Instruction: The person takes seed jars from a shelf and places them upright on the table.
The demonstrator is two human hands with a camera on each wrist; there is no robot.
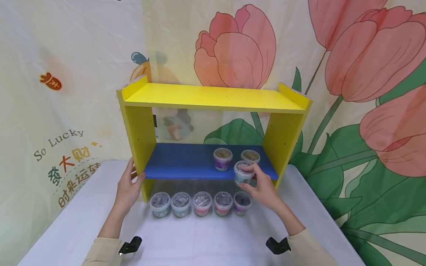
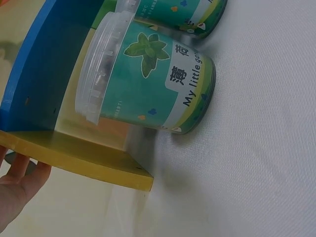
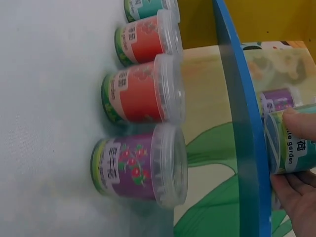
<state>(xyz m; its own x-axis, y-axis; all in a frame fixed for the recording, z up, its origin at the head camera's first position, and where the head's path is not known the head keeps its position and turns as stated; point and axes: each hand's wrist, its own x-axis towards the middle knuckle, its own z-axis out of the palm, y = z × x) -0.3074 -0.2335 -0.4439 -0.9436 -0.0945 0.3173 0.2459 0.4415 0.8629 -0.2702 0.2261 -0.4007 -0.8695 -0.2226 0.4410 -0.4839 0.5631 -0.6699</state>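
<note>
My right hand grips a teal-labelled plastic tub with a clear lid, thumb on one side and fingers on the other. The tub is over the front edge of the blue shelf board, at its right part. Just behind it on the board stand a purple tub and another lidded tub, partly hidden. My left hand holds the yellow left side panel of the shelf unit, its thumb at the front corner of the blue board and its fingers on the panel's outer side.
Several lidded tubs stand in a row on the white tablecloth before the unit: teal ones at left, red ones in the middle, a purple one at right. The yellow top board spans above. A tulip-printed backdrop hangs behind.
</note>
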